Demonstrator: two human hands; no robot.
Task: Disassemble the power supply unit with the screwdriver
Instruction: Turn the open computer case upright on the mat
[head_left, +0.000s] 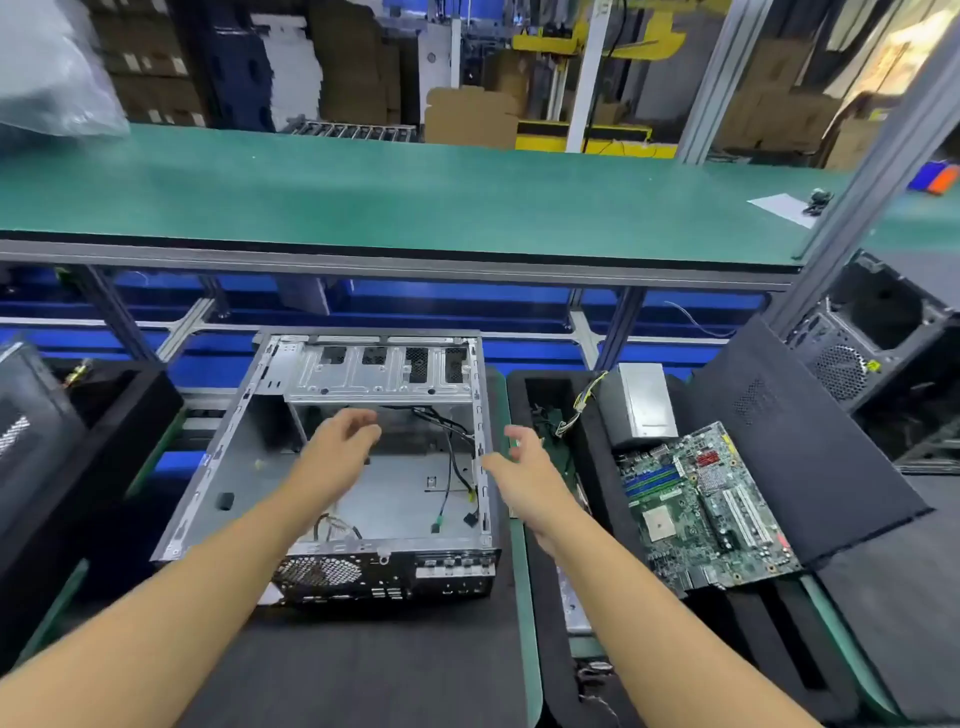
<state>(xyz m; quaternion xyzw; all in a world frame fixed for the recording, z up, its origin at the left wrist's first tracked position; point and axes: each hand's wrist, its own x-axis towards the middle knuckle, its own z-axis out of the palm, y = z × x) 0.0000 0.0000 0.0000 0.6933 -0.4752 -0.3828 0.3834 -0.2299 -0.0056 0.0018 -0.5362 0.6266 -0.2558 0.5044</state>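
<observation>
Both of the person's bare arms are reaching forward over an open computer case (218, 467), which is lying on its side on a dark work mat (389, 670). Its perforated rear panel (317, 571) is facing the person.

The left hand (340, 447) is hovering above the case interior. Its fingers are loosely curved and slightly parted, and they are gripping nothing. The right hand (519, 467) is hanging over the right wall of the case. Its fingers are appearing relaxed and a little spread, though motion blur is softening them, so contact with the wall cannot be confirmed. It is holding nothing.

Black cables (452, 452) are trailing loose across the floor of the case, below the drive cage (384, 369) at the far end.

The power supply unit (644, 405), a grey metal box, is standing outside the case in the black foam tray (519, 387) to the right. Its wire bundle (582, 405) is spilling out on its left. A green motherboard (706, 509) is lying just in front of it, tilted. A dark side panel (789, 452) is leaning just beside both on the right.

A green-topped shelf (415, 197) is running across above the bench. A second black case (872, 332) is sitting at far right.
</observation>
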